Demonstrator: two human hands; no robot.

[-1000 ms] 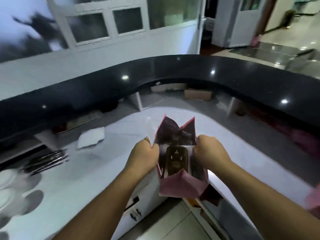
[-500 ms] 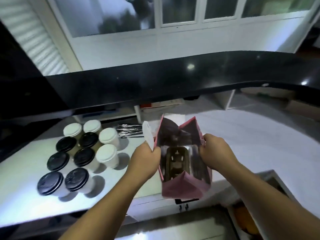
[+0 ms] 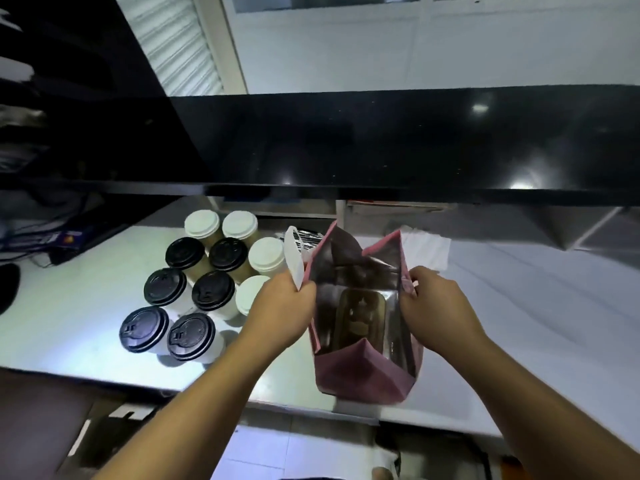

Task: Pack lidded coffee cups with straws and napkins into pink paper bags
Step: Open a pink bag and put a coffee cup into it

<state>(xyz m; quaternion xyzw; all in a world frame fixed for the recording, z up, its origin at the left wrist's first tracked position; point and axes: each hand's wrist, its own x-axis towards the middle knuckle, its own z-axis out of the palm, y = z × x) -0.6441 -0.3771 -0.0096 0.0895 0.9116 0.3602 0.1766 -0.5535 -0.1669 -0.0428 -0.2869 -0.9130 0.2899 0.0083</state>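
A pink paper bag [image 3: 363,379] stands open near the front edge of the white counter [image 3: 69,306], its dark inside and brown bottom showing. My left hand [image 3: 280,313] grips its left rim beside a white handle loop [image 3: 292,261]. My right hand [image 3: 433,303] grips the right rim. Left of the bag stands a cluster of lidded coffee cups [image 3: 211,271], several with black lids and several with white lids. Black-wrapped straws [image 3: 308,237] lie behind the bag. White napkins [image 3: 427,249] lie behind its right side.
A glossy black raised counter [image 3: 381,143] overhangs the back of the work surface. Shelving sits beneath it. Dark items lie at the far left edge [image 3: 62,240]. The floor shows below the counter's front edge.
My view has swung left from the curved counter to the cup cluster. Both hands have kept hold of the bag's rims, and the bag now stands closer to the cups.
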